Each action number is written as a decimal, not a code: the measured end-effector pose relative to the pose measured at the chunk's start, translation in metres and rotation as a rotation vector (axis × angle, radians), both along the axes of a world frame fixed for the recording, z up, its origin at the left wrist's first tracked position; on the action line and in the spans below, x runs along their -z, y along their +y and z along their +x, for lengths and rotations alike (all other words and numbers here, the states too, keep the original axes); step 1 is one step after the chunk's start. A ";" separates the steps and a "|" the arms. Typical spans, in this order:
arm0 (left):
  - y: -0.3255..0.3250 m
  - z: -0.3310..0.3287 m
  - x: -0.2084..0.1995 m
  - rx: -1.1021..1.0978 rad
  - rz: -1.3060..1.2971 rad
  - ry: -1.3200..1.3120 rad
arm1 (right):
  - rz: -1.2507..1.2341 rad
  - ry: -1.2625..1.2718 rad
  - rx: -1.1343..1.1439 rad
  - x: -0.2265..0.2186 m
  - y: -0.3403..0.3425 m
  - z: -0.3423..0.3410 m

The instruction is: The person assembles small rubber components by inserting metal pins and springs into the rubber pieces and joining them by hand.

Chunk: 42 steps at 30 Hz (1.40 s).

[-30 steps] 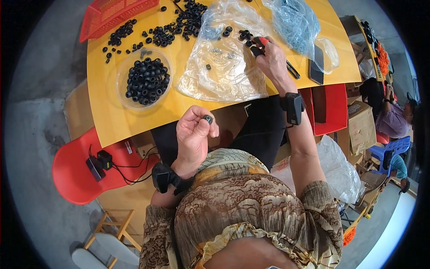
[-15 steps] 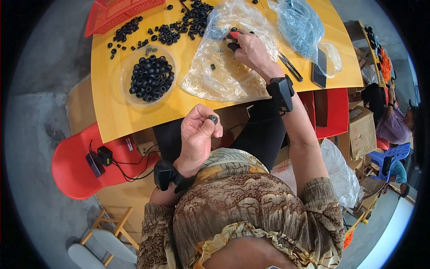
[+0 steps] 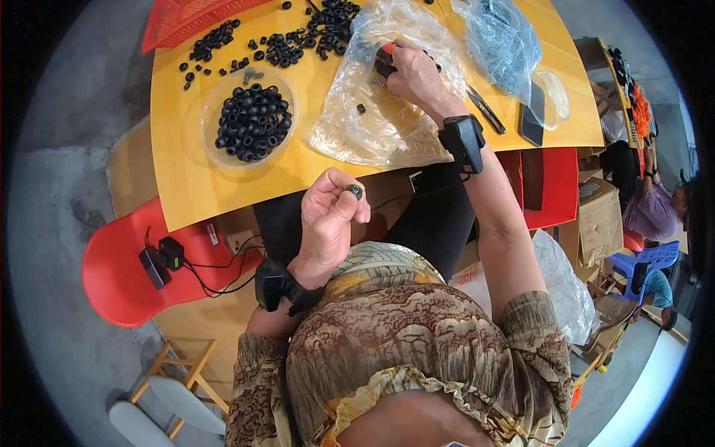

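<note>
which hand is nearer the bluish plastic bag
Right: the right hand is left of the bluish bag, over clear plastic; the left hand is farther, by the near edge of the yellow table.

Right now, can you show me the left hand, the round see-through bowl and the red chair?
Left hand (image 3: 326, 217): head view, middle of the hand.
See-through bowl (image 3: 208, 128): head view, its clear left wall.
Red chair (image 3: 118, 274): head view, its seat.
</note>
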<state>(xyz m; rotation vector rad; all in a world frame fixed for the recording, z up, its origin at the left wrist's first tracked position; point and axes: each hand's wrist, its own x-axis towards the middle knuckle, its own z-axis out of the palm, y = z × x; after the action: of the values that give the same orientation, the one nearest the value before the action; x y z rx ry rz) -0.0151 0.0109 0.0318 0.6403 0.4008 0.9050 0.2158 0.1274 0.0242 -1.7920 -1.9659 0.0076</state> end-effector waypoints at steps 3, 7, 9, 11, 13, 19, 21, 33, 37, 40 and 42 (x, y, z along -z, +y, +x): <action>-0.001 -0.002 -0.001 -0.029 -0.038 0.007 | -0.057 -0.025 0.003 -0.008 -0.001 -0.010; -0.002 0.000 0.004 -0.016 -0.073 -0.015 | -0.057 -0.031 0.019 -0.011 -0.008 -0.007; -0.001 -0.002 0.006 -0.010 -0.077 -0.028 | -0.090 -0.027 0.087 -0.011 -0.008 -0.007; -0.001 -0.003 0.006 -0.007 -0.073 -0.022 | -0.119 -0.030 0.093 -0.007 -0.008 -0.007; -0.001 -0.004 0.006 -0.016 -0.076 -0.019 | -0.129 -0.077 0.051 -0.005 -0.007 -0.006; -0.001 -0.005 0.006 -0.025 -0.079 -0.012 | -0.112 0.045 0.108 -0.005 -0.010 -0.003; -0.001 -0.005 0.007 -0.023 -0.085 -0.021 | -0.065 0.094 0.112 0.000 -0.010 -0.001; -0.002 -0.001 0.010 -0.005 -0.085 0.000 | -0.042 0.024 0.091 -0.003 -0.015 -0.008; -0.003 0.000 0.010 0.001 -0.074 0.005 | 0.005 -0.038 0.002 0.002 -0.013 -0.003; -0.002 -0.001 0.010 0.001 -0.076 0.008 | 0.064 -0.004 0.014 -0.002 -0.012 -0.004; -0.002 0.000 0.011 0.004 -0.085 0.008 | 0.117 0.023 0.036 -0.010 -0.009 -0.008</action>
<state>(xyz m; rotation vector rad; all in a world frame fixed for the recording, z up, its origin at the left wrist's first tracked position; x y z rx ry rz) -0.0154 0.0085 0.0205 0.5668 0.4430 0.8777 0.2080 0.1185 0.0345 -1.7443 -1.8775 -0.0961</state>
